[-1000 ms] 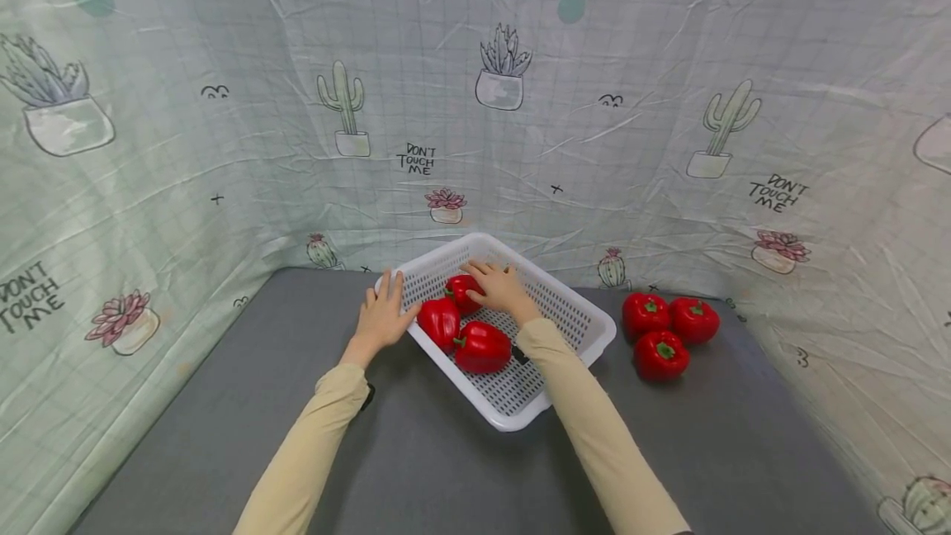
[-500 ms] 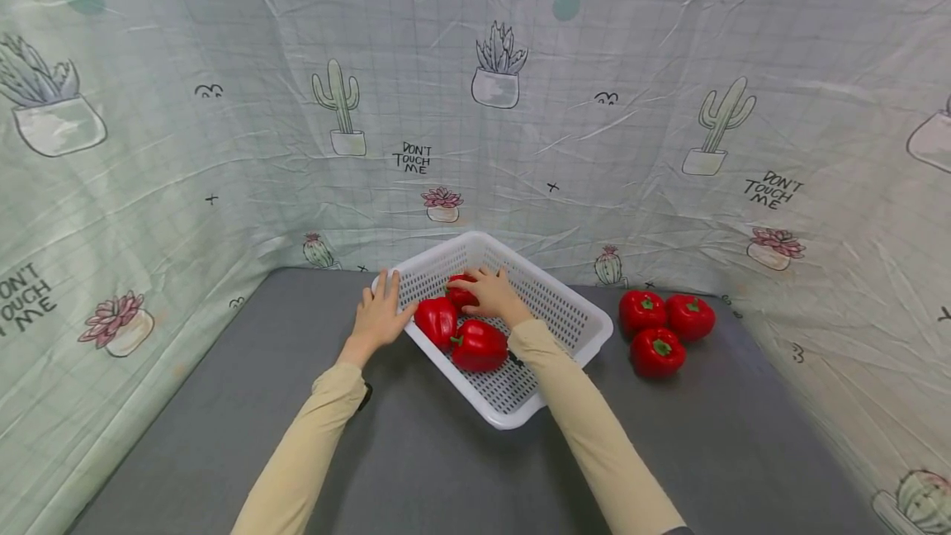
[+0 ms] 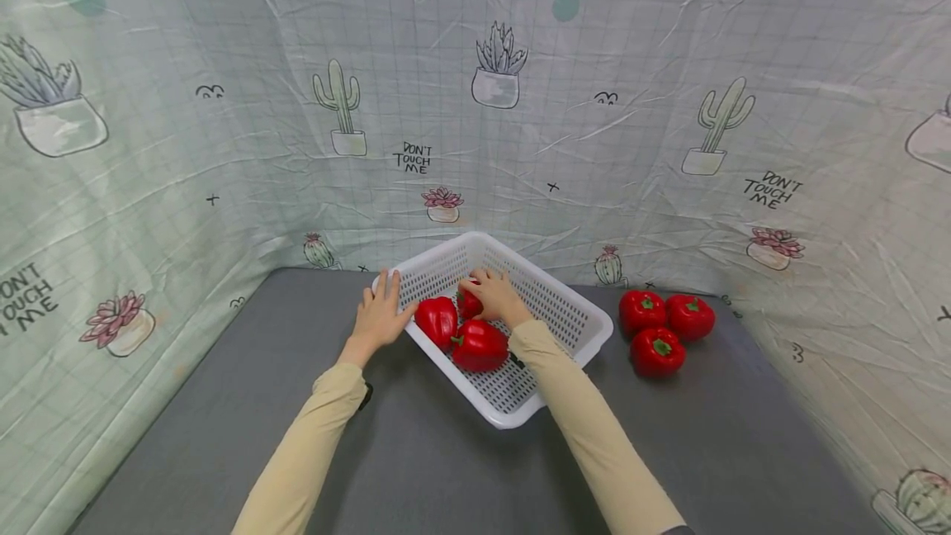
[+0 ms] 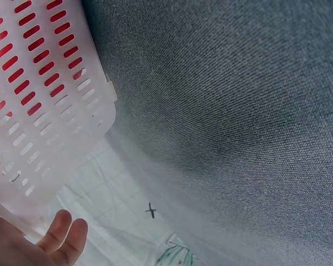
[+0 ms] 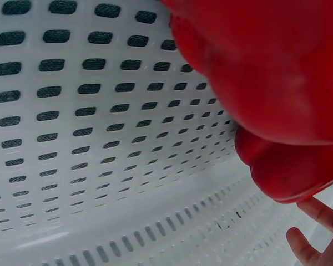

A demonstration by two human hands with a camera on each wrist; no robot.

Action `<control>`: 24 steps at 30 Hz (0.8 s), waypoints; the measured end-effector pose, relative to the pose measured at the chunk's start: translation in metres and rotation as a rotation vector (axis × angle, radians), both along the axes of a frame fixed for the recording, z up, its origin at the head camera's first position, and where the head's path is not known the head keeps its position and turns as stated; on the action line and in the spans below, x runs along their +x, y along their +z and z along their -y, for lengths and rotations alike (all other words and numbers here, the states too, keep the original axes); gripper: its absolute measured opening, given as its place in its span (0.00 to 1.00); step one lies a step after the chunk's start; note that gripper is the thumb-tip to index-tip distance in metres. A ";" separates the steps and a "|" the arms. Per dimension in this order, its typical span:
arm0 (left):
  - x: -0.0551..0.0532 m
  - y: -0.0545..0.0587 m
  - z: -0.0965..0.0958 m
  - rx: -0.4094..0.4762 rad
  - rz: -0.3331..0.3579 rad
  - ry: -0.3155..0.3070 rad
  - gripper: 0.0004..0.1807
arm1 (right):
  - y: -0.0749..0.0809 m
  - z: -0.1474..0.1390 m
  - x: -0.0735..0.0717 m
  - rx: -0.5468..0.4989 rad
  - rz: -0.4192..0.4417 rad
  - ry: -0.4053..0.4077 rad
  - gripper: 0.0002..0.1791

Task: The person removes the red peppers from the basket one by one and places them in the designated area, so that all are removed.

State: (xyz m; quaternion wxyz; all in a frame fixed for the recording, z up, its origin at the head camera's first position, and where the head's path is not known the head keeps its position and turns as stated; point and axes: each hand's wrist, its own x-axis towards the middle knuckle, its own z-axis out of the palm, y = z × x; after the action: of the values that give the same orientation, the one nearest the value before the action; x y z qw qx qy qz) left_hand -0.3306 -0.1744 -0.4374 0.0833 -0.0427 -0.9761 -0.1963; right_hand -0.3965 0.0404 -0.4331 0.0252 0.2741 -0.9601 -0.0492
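Observation:
A white perforated plastic basket stands at an angle on the grey table, with three red bell peppers in it. In its far-left part, my right hand reaches in and grips one bell pepper, largely covered by the fingers. Two more, the left bell pepper and the front bell pepper, lie close by. The right wrist view has fingertips against the gripped pepper's lower side. My left hand rests at the basket's left corner with fingers extended; the left wrist view shows the slotted wall beside it.
Three more red bell peppers stand grouped on the grey table, right of the basket. A cactus-print cloth hangs behind and along both sides. A small dark object shows inside the basket by the right sleeve.
The right hand's fingers have curled further round the far bell pepper, which has turned and shifted slightly right. The left hand keeps its place at the basket corner. The view shifted slightly.

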 end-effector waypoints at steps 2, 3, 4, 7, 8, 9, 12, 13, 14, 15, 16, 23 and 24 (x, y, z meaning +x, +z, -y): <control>0.000 0.000 0.000 0.003 0.003 0.001 0.40 | 0.000 0.000 0.000 0.019 -0.007 -0.002 0.34; -0.001 0.000 0.000 0.001 0.004 0.001 0.40 | 0.000 0.000 0.000 0.027 -0.009 -0.002 0.34; -0.001 0.000 0.000 0.001 0.005 0.001 0.40 | 0.000 -0.001 0.001 0.034 -0.011 -0.002 0.33; -0.001 0.000 0.000 0.004 0.011 0.003 0.40 | 0.001 -0.001 0.001 0.040 -0.014 0.001 0.33; -0.001 0.000 0.000 0.005 0.011 0.003 0.40 | 0.001 -0.002 0.002 0.035 -0.013 0.002 0.33; -0.001 0.000 0.000 0.004 0.009 0.003 0.40 | 0.001 -0.002 0.002 0.028 -0.014 0.003 0.34; 0.000 0.000 0.000 0.008 0.005 0.006 0.40 | 0.001 -0.003 0.002 0.003 -0.023 0.013 0.34; -0.001 0.000 0.000 0.008 0.005 0.007 0.40 | 0.001 -0.003 0.001 -0.001 -0.028 0.016 0.34; 0.000 0.000 0.000 0.008 0.004 0.007 0.40 | 0.001 -0.003 0.001 -0.005 -0.034 0.020 0.34; 0.000 0.001 0.000 0.008 0.005 0.008 0.40 | 0.000 -0.004 0.001 -0.004 -0.038 0.023 0.34; 0.000 0.001 0.000 0.005 0.007 0.008 0.40 | 0.000 -0.004 0.000 0.001 -0.045 0.025 0.34; -0.002 -0.001 0.000 0.008 0.009 0.011 0.40 | -0.001 -0.004 -0.001 -0.021 -0.086 0.043 0.31; -0.002 -0.002 0.000 0.008 0.012 0.014 0.40 | -0.001 -0.004 -0.001 -0.027 -0.089 0.045 0.31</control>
State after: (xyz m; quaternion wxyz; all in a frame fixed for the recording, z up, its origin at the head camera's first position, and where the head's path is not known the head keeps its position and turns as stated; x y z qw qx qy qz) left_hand -0.3325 -0.1741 -0.4390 0.0788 -0.0345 -0.9760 -0.1999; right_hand -0.3977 0.0444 -0.4341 0.0728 0.2929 -0.9522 -0.0476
